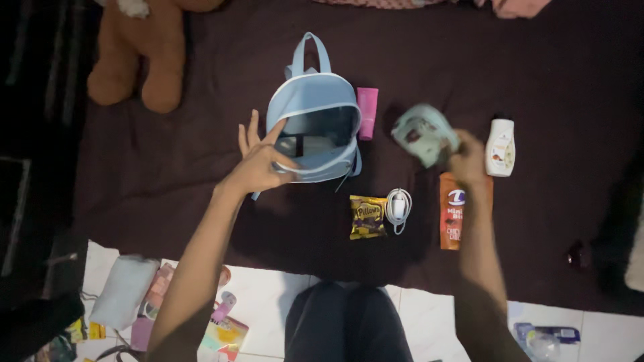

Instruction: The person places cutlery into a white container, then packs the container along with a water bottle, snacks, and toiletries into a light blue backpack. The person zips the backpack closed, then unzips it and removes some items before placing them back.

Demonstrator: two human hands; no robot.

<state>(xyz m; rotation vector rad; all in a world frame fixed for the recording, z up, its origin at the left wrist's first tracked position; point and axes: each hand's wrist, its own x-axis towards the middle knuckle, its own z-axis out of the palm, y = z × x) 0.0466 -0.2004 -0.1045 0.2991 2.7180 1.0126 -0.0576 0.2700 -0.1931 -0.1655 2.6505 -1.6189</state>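
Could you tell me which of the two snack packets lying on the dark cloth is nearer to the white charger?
The small yellow snack packet: it lies right beside the white charger, on its left, while the taller orange packet lies apart on its other side.

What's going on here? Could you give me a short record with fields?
Left hand: holds open the edge of the light blue backpack
Right hand: grips a pale green pouch, blurred
Surface: dark cloth
Beside backpack: pink tube
In front: yellow snack packet, white charger, orange packet
Right: white bottle
Far left: brown teddy bear
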